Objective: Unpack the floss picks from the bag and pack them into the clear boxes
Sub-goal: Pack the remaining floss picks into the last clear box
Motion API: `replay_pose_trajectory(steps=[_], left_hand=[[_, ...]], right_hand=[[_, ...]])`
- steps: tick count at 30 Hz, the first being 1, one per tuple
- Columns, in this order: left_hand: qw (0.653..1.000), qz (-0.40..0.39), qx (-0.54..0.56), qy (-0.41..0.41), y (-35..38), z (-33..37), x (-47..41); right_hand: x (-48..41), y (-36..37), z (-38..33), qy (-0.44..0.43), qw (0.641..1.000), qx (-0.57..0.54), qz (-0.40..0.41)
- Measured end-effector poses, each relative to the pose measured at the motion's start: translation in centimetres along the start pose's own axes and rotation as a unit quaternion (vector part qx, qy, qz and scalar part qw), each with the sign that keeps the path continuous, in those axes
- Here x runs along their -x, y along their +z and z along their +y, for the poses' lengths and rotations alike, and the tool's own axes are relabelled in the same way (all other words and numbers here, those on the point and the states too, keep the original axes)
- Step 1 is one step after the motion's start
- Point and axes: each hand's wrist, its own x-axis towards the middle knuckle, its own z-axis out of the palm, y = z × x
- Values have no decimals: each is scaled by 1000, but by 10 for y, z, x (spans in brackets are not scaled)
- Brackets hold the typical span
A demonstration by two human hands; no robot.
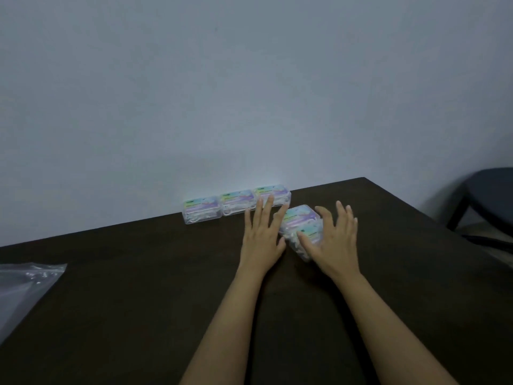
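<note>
Three clear boxes of floss picks stand in a row against the wall: one [201, 209], one [238, 202] and one [273, 194]. Two more clear boxes lie askew in front of them, a far one [301, 216] and a near one [298, 243], with white picks showing inside. My left hand [263, 232] lies on the left of this pair with straight fingers touching it. My right hand [333, 237] is on the right side, fingers spread, thumb pressing on the near box. A clear plastic bag [25, 290] lies flat at the table's left edge.
The dark wooden table [138, 287] meets a pale wall at the back. Beyond its right edge stands a dark chair [488, 195].
</note>
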Motion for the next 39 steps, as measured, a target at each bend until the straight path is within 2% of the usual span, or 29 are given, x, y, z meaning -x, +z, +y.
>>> replay_pose_trajectory(steps=[4,6,9,16,21,26,34,39], left_hand=[[998,-47,40,-24,1,20,-8],[995,-64,71,-34,3,24,-9],[984,-77,136,-85,5,22,-10],[942,-46,299,-145,4,8,-7],[950,63,271,-138,-9,-20,3],[952,140,224,-153,-18,-69,9],[949,144,201,-194,-16,-110,-9],[963,131,178,-155,-9,-131,-20]], right_hand=[[8,-12,13,14,994,-61,-85],[9,-11,14,5,994,-44,-104],[8,-9,15,-5,995,6,-99],[-2,-5,14,24,998,-21,-57],[-11,6,0,9,994,-103,21],[-27,23,-14,-33,989,-126,70],[-71,68,-62,-66,980,-163,97],[-101,88,-77,-52,980,-176,80]])
